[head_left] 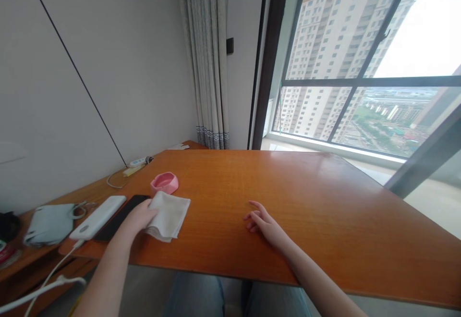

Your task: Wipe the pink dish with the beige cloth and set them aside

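Note:
A folded white cloth [169, 215] is at the left of the wooden table [273, 177], and my left hand [142, 215] grips its left edge. The fingertips of that hand are partly hidden by the cloth. Just behind the cloth sits a pink bowl-like dish [164, 182]. Under and beside my left hand lies a flat black slab [118, 218], perhaps a phone. Over the table's middle, near the front, my right hand [262, 222] holds nothing; its fingers are loosely bent and apart.
A white power bank [98, 217] with a white cable [54, 274] lies at the table's left edge. Beyond it are a pale blue pouch [50, 223] and a power strip [139, 162]. A curtain [209, 57] hangs behind, and a window [356, 81] is at the right.

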`<move>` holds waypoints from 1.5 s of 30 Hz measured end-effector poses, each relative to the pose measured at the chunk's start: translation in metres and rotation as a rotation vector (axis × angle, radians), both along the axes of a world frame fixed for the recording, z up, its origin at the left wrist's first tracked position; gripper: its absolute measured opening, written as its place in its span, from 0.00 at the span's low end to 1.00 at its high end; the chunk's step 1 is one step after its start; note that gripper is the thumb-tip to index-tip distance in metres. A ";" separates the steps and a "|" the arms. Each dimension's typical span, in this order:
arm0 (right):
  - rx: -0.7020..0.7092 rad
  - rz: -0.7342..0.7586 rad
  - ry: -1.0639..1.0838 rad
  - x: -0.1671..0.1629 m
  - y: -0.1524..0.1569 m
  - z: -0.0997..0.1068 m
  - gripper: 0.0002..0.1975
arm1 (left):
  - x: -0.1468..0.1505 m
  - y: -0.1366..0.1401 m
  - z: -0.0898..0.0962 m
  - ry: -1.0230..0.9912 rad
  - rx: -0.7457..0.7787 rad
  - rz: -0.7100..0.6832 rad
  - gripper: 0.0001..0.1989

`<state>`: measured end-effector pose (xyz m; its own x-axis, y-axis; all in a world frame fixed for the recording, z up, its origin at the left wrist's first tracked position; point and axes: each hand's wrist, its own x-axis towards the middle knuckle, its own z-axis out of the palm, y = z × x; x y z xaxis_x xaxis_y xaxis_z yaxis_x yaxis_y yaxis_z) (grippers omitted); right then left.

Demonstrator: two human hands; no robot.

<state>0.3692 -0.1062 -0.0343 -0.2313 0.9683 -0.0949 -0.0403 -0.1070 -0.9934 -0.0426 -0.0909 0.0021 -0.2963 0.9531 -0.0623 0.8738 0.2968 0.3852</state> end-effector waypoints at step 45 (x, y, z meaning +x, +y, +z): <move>0.446 -0.110 -0.545 -0.009 0.078 -0.002 0.18 | 0.289 0.067 -0.009 -0.002 0.130 -0.887 0.12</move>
<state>0.3602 -0.0286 -0.0366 -0.1621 0.9566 0.2420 0.4876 0.2909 -0.8232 0.2465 -0.0235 -0.0072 0.5524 0.8313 0.0619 0.7607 -0.5331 0.3702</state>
